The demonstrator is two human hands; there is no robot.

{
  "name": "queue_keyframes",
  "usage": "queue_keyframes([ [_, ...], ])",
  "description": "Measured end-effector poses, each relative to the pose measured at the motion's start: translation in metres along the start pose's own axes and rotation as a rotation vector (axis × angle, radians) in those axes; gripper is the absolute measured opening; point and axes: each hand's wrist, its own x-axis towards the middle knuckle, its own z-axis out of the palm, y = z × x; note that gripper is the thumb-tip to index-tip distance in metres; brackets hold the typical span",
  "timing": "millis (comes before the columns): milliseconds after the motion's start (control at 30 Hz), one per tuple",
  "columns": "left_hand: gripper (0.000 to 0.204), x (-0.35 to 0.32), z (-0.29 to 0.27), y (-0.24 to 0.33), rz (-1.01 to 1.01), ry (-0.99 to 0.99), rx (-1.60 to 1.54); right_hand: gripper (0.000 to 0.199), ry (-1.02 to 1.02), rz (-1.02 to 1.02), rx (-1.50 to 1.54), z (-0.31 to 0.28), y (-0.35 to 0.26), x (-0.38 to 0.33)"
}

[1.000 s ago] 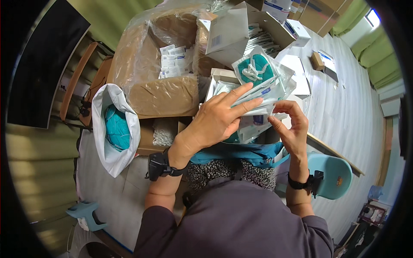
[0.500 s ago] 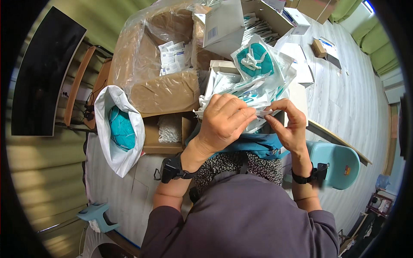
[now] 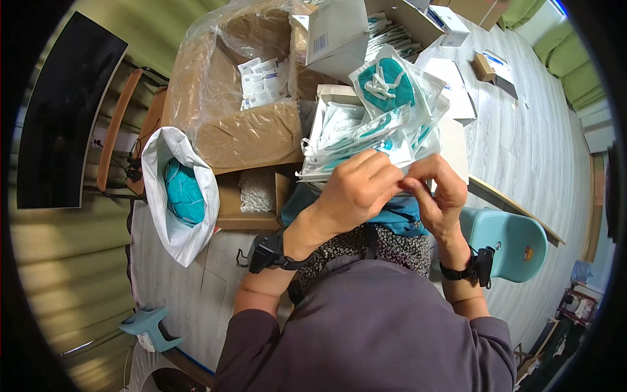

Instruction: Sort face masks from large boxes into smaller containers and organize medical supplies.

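My left hand (image 3: 366, 191) and my right hand (image 3: 439, 191) meet just in front of a white box (image 3: 334, 93), fingers bent and fingertips pinched together. What lies between the fingertips is too small and too covered to make out. Right behind them, clear pouches (image 3: 369, 132) with white and teal contents fill the box and overhang its near edge. On top rests a teal face mask (image 3: 390, 91) with white straps, inside a clear pouch.
At left stand a plastic-lined carton (image 3: 248, 140) with small white packets (image 3: 261, 83) and a white sack (image 3: 151, 157) of teal masks (image 3: 185, 193). Between them and me, a small carton (image 3: 225, 208) holds white cord (image 3: 257, 193). A light-blue chair (image 3: 516, 245) is at right.
Both hands have come closer together and a little nearer to me, the left one shifting right. Their fingertips now meet, and the pouch edge seen between them before is out of sight.
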Motion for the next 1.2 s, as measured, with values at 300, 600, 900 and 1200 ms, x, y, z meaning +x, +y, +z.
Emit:
queue_keyframes([
  [300, 0.020, -0.010, 0.024, 0.043, 0.292, 0.087, -0.062, 0.016, 0.490, 0.319, 0.359, -0.015, 0.049, 0.016],
  [600, 0.022, -0.010, -0.025, 0.066, 0.035, -0.106, -0.601, 0.015, 0.268, 0.502, 0.225, -0.064, 0.057, 0.008],
  [900, 0.019, -0.034, -0.017, 0.051, -0.400, 0.133, -0.056, 0.034, -0.178, 0.175, -0.200, -0.022, 0.000, -0.018],
  [1200, 0.022, -0.031, -0.007, 0.028, -0.324, 0.026, 0.121, 0.023, -0.101, -0.103, -0.230, 0.000, 0.002, -0.008],
])
